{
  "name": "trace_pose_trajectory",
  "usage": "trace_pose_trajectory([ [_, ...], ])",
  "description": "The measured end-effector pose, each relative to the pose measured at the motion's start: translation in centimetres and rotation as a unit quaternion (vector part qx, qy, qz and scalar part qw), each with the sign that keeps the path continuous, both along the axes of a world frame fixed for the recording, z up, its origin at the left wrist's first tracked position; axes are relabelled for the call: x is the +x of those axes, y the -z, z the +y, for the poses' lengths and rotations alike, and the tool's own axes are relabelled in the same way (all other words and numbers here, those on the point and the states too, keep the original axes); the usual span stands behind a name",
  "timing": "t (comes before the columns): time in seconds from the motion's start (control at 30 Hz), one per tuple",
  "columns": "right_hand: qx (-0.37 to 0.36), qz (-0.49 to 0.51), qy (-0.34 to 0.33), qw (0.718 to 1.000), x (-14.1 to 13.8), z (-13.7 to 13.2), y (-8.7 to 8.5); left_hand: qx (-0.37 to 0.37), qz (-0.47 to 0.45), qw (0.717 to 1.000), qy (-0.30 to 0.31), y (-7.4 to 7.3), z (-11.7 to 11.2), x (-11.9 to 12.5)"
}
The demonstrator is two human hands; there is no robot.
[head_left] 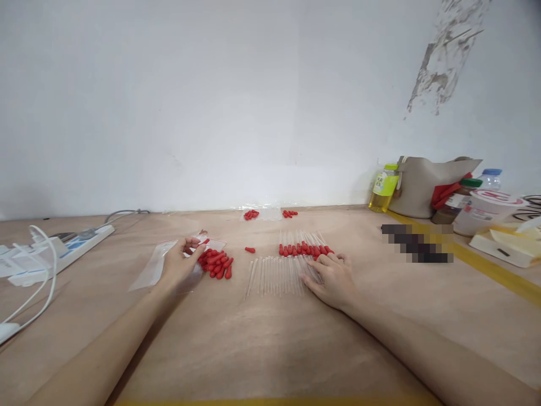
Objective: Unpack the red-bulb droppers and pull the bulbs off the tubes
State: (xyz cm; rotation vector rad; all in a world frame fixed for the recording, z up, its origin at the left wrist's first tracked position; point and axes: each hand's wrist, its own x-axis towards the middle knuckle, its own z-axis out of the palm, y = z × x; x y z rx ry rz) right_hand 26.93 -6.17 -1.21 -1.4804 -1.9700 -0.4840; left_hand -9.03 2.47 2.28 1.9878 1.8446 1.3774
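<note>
My left hand (182,260) is closed in a pinch on a small red rubber bulb at the edge of a pile of loose red bulbs (217,264). A clear plastic bag (153,266) lies under and beside that hand. My right hand (332,277) rests palm down, fingers curled, on a row of clear glass pipette tubes (274,275); I cannot make out whether it holds one. Behind it lies a row of finished pipettes with red bulbs (305,248). A single red bulb (249,249) lies between the piles.
Two small bags with red bulbs (252,213) lie by the wall. A white power strip with cables (63,249) sits at the left. At the right stand a yellow bottle (384,188), a beige bag (426,185), a white tub (486,211) and a white box (505,246).
</note>
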Motion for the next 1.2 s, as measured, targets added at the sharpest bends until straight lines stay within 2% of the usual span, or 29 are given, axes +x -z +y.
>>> trace_pose_trajectory([
  [0.33, -0.026, 0.011, -0.016, 0.999, 0.1, -0.2, -0.1, -0.045, 0.046, 0.998, -0.017, 1.0, 0.8, -0.1],
  [0.57, -0.017, 0.018, -0.019, 1.0, 0.3, -0.1, 0.0, -0.059, 0.009, 0.998, -0.011, 1.2, 1.2, -0.6],
  [0.67, -0.012, 0.025, -0.02, 0.999, 0.3, -0.1, 0.0, -0.028, 0.01, 0.999, -0.03, 1.0, 1.3, -0.7],
  [0.73, -0.012, 0.033, -0.017, 0.999, 0.3, -0.1, -0.1, 0.041, 0.047, 0.997, -0.045, 0.4, 0.9, -0.1],
  [0.8, -0.011, 0.038, -0.015, 0.999, 0.2, -0.1, -0.2, 0.121, 0.106, 0.987, -0.029, -0.3, 0.0, 1.5],
  [0.87, -0.007, 0.041, -0.017, 0.999, 0.2, -0.1, -0.3, 0.157, 0.155, 0.974, 0.04, -1.0, -1.2, 3.9],
  [0.93, -0.002, 0.049, -0.021, 0.999, 0.4, 0.1, -0.3, 0.126, 0.208, 0.962, 0.122, -1.3, -2.3, 7.0],
  [1.0, -0.002, 0.065, -0.02, 0.998, 0.6, 0.2, -0.3, 0.081, 0.255, 0.948, 0.174, -1.3, -2.9, 10.2],
  [1.07, -0.007, 0.087, -0.009, 0.996, 1.1, 0.5, -0.3, 0.036, 0.279, 0.945, 0.169, -1.1, -2.6, 13.2],
  [1.17, -0.018, 0.106, 0.027, 0.994, 1.8, 0.8, -0.4, -0.098, 0.296, 0.945, 0.099, -0.9, -0.9, 16.6],
  [1.2, -0.022, 0.107, 0.04, 0.993, 2.0, 0.8, -0.4, -0.122, 0.296, 0.944, 0.083, -0.9, -0.1, 17.5],
])
